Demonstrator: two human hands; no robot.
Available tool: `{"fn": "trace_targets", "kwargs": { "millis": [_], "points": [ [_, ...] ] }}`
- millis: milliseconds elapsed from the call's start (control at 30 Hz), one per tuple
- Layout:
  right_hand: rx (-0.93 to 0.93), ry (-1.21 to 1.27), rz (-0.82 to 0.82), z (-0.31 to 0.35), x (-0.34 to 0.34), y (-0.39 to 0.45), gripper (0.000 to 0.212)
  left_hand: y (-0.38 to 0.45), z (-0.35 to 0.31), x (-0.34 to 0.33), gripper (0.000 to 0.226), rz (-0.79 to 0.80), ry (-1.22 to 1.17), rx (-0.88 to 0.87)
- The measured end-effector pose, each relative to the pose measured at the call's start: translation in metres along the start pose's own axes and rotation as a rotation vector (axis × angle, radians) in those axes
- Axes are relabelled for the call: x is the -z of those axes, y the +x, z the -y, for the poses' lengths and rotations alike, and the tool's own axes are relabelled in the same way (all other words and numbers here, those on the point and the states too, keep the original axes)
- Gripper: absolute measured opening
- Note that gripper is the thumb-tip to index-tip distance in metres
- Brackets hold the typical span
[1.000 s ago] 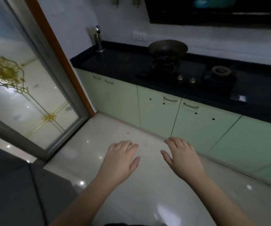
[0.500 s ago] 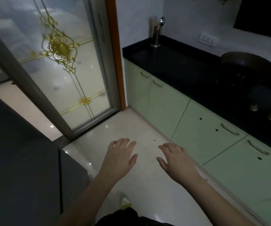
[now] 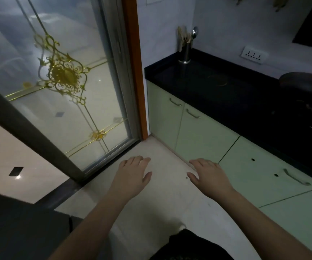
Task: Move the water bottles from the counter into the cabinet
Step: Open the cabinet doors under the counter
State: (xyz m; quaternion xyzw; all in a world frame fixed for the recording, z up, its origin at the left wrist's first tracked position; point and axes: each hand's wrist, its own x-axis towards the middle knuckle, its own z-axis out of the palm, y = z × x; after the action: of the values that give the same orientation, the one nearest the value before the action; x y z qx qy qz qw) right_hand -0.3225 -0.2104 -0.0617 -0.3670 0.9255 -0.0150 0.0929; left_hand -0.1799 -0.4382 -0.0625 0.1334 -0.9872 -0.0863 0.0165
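Standing at the corner by the glass door, the person holds both hands out over the pale floor, palms down: the left hand and the right hand are each spread flat, fingers loose, with nothing in either grip. No water bottle shows anywhere in this view; the dark tabletop carries only a metal cup of utensils at its far end and a dark pan at the right edge. My guess is the step in hand is still finding the bottles, so the sensible thing is to turn the head and body along the tabletop to the right before reaching. Green cabinet doors below are all closed; one will want opening by its handle first, leaving the other hand free to carry.
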Motion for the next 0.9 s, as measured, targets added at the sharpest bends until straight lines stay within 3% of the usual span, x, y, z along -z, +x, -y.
{"fn": "trace_targets", "kwargs": {
  "millis": [467,600,700,900],
  "points": [
    [-0.171,0.147,0.031,-0.061,-0.008,0.219,0.055,0.254,0.032,-0.006,0.048,0.058,0.057,-0.200],
    [-0.149,0.158,0.063,-0.068,-0.010,0.278,0.055,0.316,0.042,-0.020,0.047,0.126,0.068,-0.243],
    [-0.139,0.172,0.131,-0.070,-0.017,0.322,0.055,0.361,0.056,-0.039,0.048,0.262,0.051,-0.247],
    [-0.193,0.181,0.158,-0.069,-0.036,0.370,0.054,0.416,0.082,-0.066,0.057,0.342,0.026,-0.307]
  ]
}}
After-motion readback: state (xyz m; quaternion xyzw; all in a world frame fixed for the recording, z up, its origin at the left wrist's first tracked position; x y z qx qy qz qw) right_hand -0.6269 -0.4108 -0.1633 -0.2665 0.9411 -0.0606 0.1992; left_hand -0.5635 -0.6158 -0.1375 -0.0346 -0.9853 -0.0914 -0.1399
